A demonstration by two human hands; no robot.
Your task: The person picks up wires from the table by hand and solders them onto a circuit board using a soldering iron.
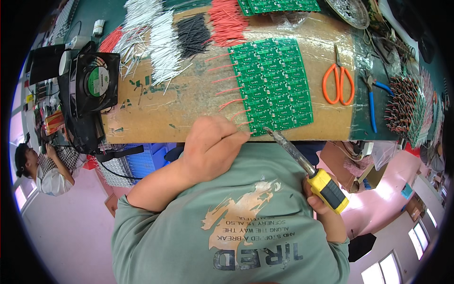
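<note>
Closest in, the right hand (318,203) was wrapped round a soldering iron (329,190), its long axis running from half past four to half past ten, tip at the near edge of the green circuit panel (279,90). The left hand (210,144), nearer the panel, had fingertips pressed together by its seven o'clock corner; whether they pinched anything I couldn't tell. From them the iron's tip lay between two and three; the panel stretched away toward twelve, red wires (231,90) sticking out at nine.
</note>
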